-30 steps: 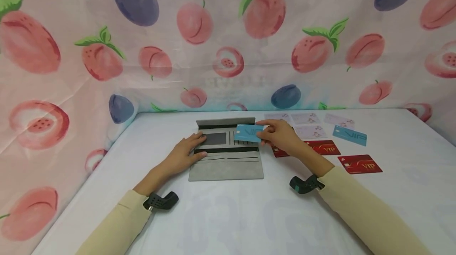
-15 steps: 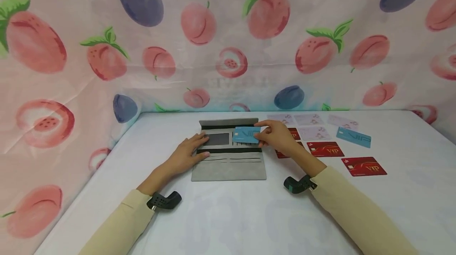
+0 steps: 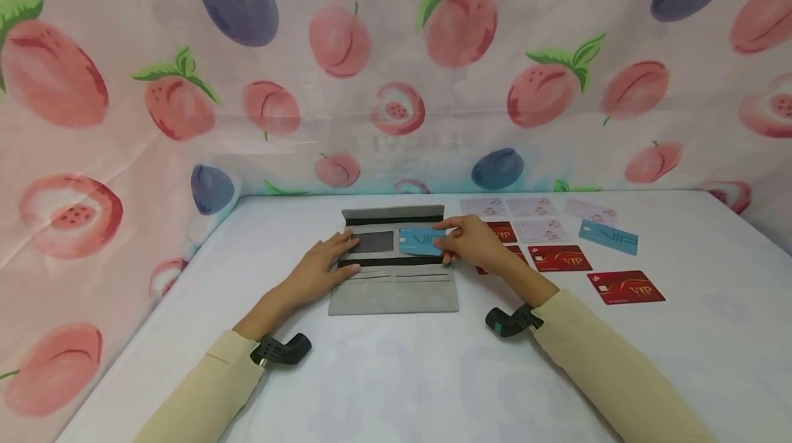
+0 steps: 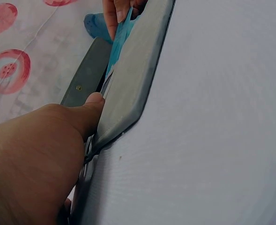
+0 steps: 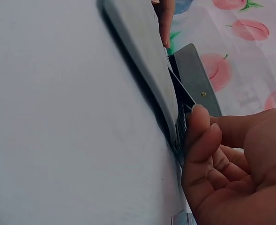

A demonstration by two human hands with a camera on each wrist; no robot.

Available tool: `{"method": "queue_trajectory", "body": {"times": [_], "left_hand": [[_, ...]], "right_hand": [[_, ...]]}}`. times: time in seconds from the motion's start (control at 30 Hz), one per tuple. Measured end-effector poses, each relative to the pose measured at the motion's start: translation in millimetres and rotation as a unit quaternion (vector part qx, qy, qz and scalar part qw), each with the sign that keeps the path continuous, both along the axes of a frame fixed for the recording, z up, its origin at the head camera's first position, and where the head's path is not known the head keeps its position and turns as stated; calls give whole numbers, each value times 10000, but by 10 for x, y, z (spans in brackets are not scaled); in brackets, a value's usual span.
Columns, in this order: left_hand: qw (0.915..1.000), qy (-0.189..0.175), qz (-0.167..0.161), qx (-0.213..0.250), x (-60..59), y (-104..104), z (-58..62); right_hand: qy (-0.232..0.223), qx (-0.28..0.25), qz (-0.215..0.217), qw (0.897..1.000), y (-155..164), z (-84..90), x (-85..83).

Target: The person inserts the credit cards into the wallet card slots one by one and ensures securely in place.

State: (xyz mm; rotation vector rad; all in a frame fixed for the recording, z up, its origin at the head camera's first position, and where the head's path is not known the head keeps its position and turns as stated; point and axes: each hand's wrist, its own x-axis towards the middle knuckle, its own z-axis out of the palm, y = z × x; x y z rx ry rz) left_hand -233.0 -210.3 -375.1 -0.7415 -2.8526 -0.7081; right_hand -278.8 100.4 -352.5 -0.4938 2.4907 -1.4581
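Near the desk's front-left, left hand [image 3: 318, 267] flat, fingers straight, pressing the open grey wallet [image 3: 392, 288]. Beyond, right hand [image 3: 473, 242] pinching the blue VIP card [image 3: 419, 241], now shifted left over the wallet's card slots, lower than a second ago; likely about to slot in. Toward the far right edge, red VIP cards [image 3: 626, 287].

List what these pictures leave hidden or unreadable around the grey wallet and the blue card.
- Blue plastic VIP card: its right end, head view, is covered by the right hand.
- Open grey felt wallet: its left slots, head view, lie under the left hand; both wrist views show it edge-on only.
- Pale patterned cards: print too small to read.
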Motion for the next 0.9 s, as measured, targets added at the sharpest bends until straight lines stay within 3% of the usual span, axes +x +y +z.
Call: {"method": "queue_trajectory", "body": {"times": [0.43, 0.73, 0.9], "left_hand": [[10000, -2, -27, 27, 2, -6, -1], [10000, -54, 16, -9, 2, 6, 7], [10000, -26, 17, 7, 5, 6, 6]], "right_hand": [[388, 604, 155, 9973, -113, 15, -129], [-43, 500, -317, 9982, -257, 47, -142], [-198, 350, -281, 9988, -248, 39, -162]]}}
